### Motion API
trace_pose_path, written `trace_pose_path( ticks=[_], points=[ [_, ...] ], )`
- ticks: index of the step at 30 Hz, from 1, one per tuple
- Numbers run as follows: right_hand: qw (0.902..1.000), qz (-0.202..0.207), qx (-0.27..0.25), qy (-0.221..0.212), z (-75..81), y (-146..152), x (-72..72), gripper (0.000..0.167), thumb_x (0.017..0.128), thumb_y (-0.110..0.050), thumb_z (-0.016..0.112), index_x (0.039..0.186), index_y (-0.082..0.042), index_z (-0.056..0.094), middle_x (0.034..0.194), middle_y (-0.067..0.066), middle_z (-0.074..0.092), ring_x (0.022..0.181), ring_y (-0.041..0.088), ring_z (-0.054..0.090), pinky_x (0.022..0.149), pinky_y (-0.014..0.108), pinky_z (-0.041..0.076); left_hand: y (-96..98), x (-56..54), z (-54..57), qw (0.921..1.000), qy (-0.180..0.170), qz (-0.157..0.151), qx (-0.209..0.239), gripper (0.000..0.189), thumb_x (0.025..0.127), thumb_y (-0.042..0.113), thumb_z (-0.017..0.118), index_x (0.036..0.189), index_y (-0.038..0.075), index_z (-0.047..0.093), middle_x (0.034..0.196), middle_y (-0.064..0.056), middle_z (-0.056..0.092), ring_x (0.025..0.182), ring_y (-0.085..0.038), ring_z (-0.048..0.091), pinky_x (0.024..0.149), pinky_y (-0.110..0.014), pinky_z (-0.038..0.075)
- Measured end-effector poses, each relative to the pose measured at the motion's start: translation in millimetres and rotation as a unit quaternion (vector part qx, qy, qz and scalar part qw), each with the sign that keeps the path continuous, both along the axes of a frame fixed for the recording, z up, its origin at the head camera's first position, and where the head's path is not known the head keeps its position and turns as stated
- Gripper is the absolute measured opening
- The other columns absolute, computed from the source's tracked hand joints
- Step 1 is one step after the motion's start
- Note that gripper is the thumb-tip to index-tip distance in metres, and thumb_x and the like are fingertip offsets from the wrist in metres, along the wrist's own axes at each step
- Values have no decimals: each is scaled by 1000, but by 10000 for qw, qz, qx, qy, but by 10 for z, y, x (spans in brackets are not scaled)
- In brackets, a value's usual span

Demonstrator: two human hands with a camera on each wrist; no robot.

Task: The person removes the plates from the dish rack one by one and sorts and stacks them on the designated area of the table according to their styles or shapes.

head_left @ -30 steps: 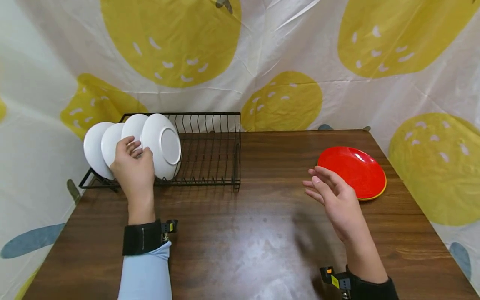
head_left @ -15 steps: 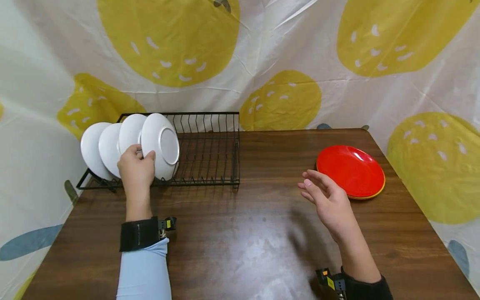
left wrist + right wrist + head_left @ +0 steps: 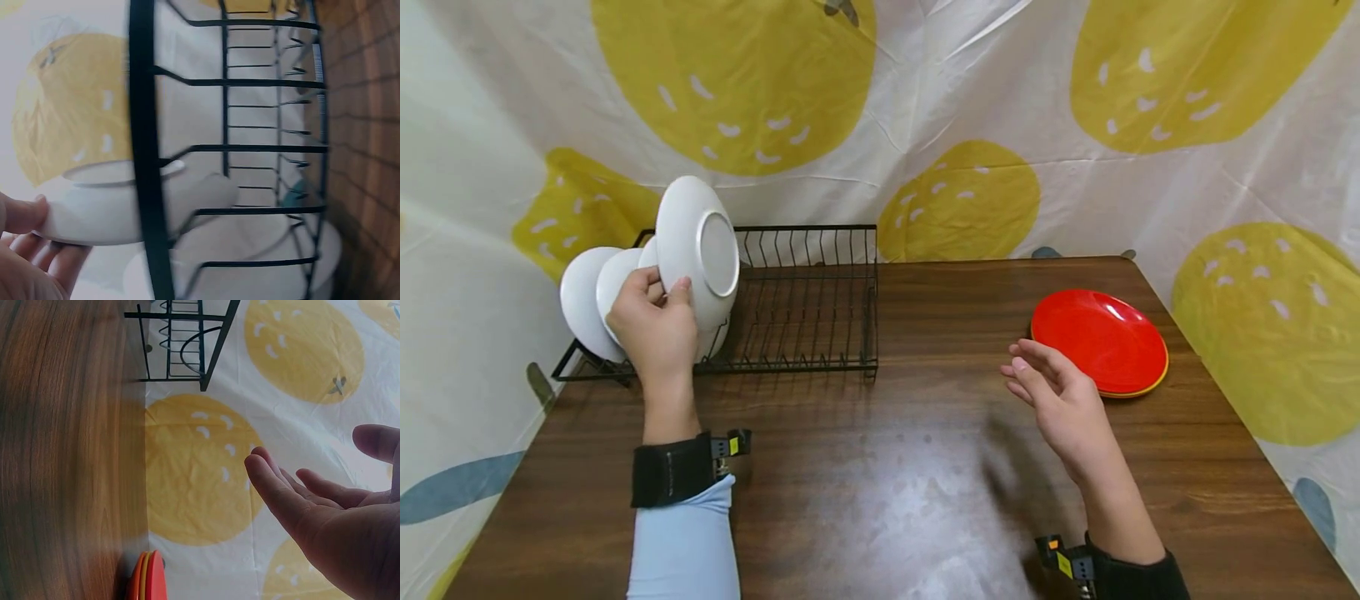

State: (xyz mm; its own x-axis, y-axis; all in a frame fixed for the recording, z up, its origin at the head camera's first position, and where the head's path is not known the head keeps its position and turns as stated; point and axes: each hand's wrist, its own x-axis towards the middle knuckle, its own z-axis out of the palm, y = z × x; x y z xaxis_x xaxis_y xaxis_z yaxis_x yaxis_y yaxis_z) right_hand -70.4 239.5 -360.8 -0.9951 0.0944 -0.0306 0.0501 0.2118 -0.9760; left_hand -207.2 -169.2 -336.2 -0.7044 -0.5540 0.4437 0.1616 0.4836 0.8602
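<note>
My left hand (image 3: 655,325) grips a white shallow bowl (image 3: 683,242) at its near left edge, thumb on the outside and fingers behind. The bowl stands on edge, its round foot ring facing right, raised above its neighbours. In the left wrist view, the fingers hold the bowl (image 3: 94,212) beside the wires of the black dish rack (image 3: 259,148). More white dishes (image 3: 582,300) stand in the rack's left end, partly hidden by the hand. On the right, my right hand (image 3: 1063,408) hovers over the table with loosely bent fingers, holding nothing, near a red plate (image 3: 1097,342).
The rack (image 3: 805,366) stands at the back left of the brown wooden table (image 3: 880,467). In the right wrist view, red and yellow plate edges (image 3: 147,578) show stacked together. A lemon-patterned cloth (image 3: 917,108) hangs close behind the table and rack.
My left hand has taken hold of the rightmost white bowl and lifted it up and slightly left. My right hand has shifted slightly left and stays loosely bent.
</note>
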Motion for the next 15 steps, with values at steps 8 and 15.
trace_pose_path(
  ticks=[8,15],
  points=[
    [9999,-20,-8,118,-4,-16,-2,55,112,-26,54,157,3,43,157,19,52,112,-7,68,101,16,58,103,111,193,9880,1419,-375,483,21,95,5,78,110,-9,74,106,-21,81,80,6,69,76,-13,58],
    [10000,14,57,67,13,-4,0,56,112,-28,54,158,1,43,158,18,52,113,-7,67,103,19,57,208,192,340,9742,2125,-500,566,10,92,3,81,99,-3,77,98,-24,81,77,2,74,71,-13,59]
  ],
)
